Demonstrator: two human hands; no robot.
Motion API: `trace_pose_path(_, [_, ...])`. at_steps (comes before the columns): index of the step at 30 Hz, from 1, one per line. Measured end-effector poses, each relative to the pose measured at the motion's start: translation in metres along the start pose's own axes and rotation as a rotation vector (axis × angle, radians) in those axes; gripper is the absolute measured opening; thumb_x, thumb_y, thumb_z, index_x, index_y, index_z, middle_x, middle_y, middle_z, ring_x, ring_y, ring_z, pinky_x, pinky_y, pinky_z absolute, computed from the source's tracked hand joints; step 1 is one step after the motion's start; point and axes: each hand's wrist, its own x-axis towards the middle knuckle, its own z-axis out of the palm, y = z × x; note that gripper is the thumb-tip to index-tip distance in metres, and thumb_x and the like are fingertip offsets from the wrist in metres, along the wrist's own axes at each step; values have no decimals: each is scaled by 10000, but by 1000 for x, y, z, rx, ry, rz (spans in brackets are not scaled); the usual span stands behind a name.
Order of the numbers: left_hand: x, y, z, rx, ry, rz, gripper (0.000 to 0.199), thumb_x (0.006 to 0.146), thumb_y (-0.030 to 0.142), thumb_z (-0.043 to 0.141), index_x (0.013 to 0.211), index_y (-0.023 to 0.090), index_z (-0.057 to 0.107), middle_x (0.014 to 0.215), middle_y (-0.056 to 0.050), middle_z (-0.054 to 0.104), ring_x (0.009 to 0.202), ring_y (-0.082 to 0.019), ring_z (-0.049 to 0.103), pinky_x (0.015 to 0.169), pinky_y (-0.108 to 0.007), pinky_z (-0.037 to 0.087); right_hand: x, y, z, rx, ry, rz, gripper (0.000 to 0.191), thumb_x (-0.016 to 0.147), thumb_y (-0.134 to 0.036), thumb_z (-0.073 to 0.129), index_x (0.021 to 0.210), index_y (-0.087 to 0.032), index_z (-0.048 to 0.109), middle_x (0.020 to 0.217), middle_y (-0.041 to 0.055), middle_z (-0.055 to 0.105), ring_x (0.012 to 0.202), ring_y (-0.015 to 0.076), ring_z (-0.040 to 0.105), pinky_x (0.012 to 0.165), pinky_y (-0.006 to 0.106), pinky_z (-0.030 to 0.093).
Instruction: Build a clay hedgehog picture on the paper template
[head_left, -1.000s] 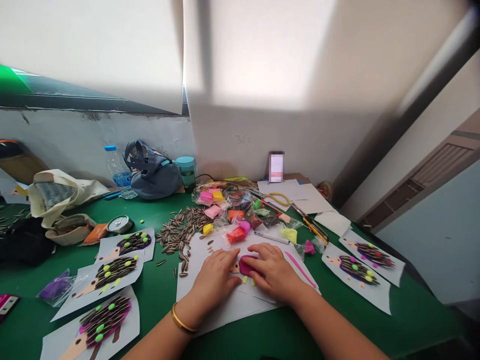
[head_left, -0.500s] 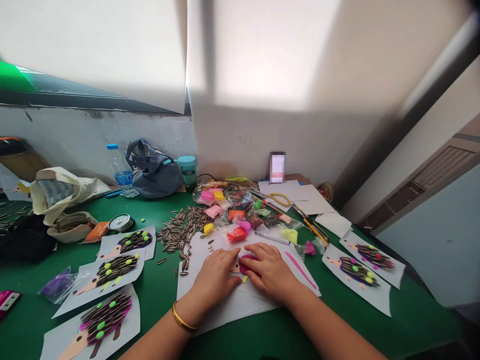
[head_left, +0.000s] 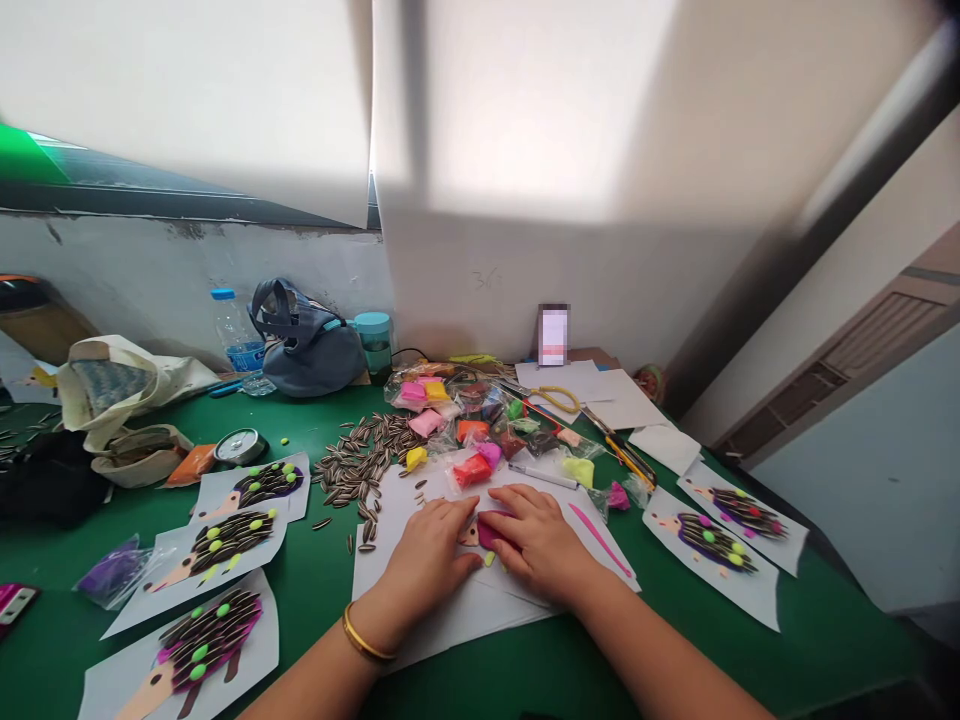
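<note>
A small clay hedgehog with a peach face and magenta body lies on white paper, partly covered by my fingers. My left hand rests on the paper with its fingers stretched out beside the peach face. Over the magenta body spreads my right hand, its fingers apart and touching the clay. A yellow-green bit of clay pokes out below the body as a foot. To the right of my right hand lies a pink plastic clay knife. Neither hand grips anything visible.
Sunflower seeds are heaped left of the paper. Bagged coloured clay, a pen and scissors lie behind it. Finished hedgehog pictures flank both sides. A phone, a blue bag and a bottle stand at the back.
Both hands stay in nearly the same place on the clay hedgehog. The view has shifted very slightly.
</note>
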Motion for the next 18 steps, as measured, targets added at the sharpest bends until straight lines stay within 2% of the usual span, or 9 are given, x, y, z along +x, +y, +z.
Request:
trace_pose_path(5, [1,1,-1,0,-13,-12,647,718,231,780,1317,231,538,1249,-88,655,1149,-293,579,1024,-471,426,0,6,1,26,53,68,350,924,-313,531,1259,-326,631,1429,27,524,1320,284,406,1085,493,309])
trace_pose_path(9, [1,0,-1,5,-16,-21,654,721,242,779,1327,229,535,1246,-92,655,1153,-294,576,1030,-469,419,-2,12,0,56,97,122,312,931,-265,486,1148,-299,707,1378,22,572,1296,285,431,1082,498,323])
trace_pose_path(18, [0,1,-1,1,-31,-27,646,741,245,756,1344,228,523,1261,-91,649,1161,-292,565,1029,-469,415,-3,13,3,73,77,118,334,906,-234,502,1163,-298,705,1380,18,576,1295,282,437,1083,494,331])
